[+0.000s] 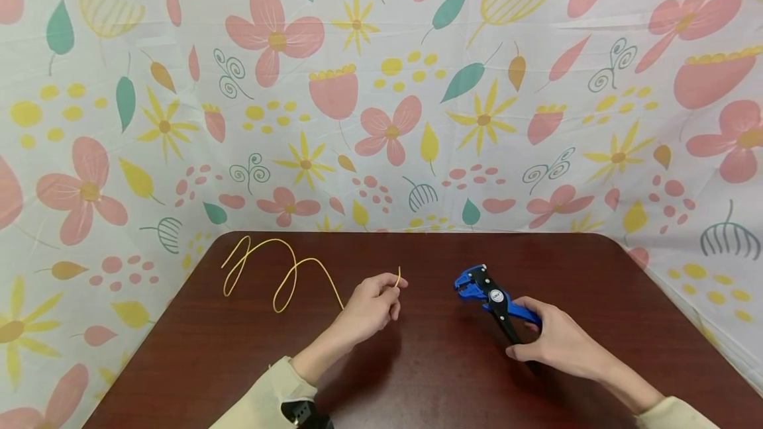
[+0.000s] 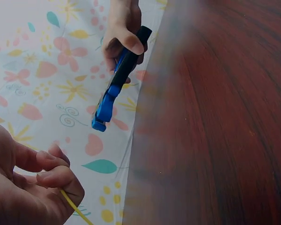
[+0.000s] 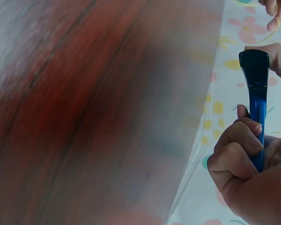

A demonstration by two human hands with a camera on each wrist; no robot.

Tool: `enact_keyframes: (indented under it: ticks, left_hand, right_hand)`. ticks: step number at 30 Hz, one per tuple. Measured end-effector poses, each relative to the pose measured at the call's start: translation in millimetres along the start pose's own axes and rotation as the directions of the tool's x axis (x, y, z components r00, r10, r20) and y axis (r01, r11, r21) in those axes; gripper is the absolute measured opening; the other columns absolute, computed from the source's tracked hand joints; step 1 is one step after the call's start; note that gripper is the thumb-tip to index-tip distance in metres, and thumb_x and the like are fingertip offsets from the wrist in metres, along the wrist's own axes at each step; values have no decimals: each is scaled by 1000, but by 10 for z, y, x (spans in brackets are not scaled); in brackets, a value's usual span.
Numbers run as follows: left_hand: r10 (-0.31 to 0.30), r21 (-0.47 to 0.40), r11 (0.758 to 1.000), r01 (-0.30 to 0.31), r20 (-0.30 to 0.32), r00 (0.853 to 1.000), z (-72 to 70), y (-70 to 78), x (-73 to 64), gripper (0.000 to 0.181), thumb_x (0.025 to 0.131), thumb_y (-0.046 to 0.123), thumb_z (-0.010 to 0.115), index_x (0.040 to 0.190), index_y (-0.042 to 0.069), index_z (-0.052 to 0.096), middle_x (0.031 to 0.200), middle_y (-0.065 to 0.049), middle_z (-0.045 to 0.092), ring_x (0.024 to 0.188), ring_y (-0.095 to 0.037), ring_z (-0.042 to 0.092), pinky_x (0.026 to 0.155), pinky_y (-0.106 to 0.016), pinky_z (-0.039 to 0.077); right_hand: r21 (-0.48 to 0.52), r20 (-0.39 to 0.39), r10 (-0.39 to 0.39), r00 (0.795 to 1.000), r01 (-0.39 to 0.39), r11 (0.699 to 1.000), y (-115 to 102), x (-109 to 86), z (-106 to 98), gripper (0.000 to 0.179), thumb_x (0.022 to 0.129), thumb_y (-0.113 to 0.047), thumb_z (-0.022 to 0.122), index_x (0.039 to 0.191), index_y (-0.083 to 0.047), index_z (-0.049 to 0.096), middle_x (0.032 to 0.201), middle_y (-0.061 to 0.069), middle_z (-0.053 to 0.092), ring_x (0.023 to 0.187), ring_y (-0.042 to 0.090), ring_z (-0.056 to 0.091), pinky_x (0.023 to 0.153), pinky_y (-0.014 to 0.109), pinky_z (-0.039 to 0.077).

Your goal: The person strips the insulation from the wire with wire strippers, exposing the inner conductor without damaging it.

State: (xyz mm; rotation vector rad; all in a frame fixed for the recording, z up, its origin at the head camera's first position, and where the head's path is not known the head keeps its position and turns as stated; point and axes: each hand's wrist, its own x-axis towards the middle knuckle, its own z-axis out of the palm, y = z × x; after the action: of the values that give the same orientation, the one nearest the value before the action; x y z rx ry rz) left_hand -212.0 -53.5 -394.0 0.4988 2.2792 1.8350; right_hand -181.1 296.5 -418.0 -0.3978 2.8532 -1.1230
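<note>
The left grip (image 1: 371,308) pinches a yellow wire (image 1: 295,266), whose loops on the worktop (image 1: 441,376) show fully only from the head; the right grip (image 1: 557,339) holds a wire stripper (image 1: 497,296), fingers (image 3: 236,150) curled in the right wrist view.

The left hand (image 2: 33,190) holds a yellow wire (image 2: 76,206), the right hand (image 2: 122,35) a blue-and-black tool (image 2: 114,90).

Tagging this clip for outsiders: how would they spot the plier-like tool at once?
In the head view, find the dark reddish-brown table, then the right hand over its right half. That hand grips the plier-like tool, set apart by its blue-and-black body and round pale badge from the thin yellow wire at left.
</note>
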Motion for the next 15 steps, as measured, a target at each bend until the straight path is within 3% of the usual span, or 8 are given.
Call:
enact_keyframes:
  ticks: [7,11,15]
  left_hand:
    - [31,46,998,-30,-14,999,15,46,-30,25,111,15,49,122,1,66,60,-3,53,48,-12,39,49,-25,33]
    - [88,135,987,-82,-38,995,21,35,-31,29,114,22,48,120,3,68,56,0,53,52,-18,49,68,-29,44]
    - [106,158,982,-99,-39,994,29,37,-39,28,114,19,48,124,3,68,53,0,53,58,-37,58,87,-34,46]
  right_hand:
    - [72,-30,14,999,-12,997,-85,7,35,56,80,-29,93,121,-6,63,87,7,58,80,19,51,60,29,39]
    - [130,-44,27,999,-21,991,-120,10,67,55,81,-27,92,124,-6,63,85,7,57,82,21,51,61,30,40]
    - [171,-66,7,998,4,985,-163,7,93,52,83,-26,91,123,-7,64,80,6,53,81,20,52,68,31,44]
